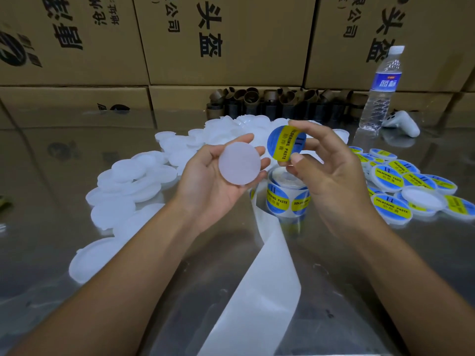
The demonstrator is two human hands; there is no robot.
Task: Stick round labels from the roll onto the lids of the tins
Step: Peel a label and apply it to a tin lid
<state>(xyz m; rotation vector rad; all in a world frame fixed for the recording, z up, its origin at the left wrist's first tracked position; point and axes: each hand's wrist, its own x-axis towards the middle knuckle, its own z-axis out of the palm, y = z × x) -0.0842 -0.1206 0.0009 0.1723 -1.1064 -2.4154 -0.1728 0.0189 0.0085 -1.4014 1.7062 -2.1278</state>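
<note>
- Our left hand (213, 181) cradles a blank white lid (239, 163), fingers curled at its rim.
- Our right hand (329, 170) pinches a soldering-paste label (285, 143) by its edges, just beside the lid, above the label roll (286, 195).
- Risks, we judge: off-centre landing, trapped creases, adhesive catching fingertips.

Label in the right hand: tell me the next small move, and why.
Probably bring the label left, centre it over the bare lid and press it down. The right hand pinches it free of the roll; the left hand holds the lid face-out beside it, not yet touching.
</note>
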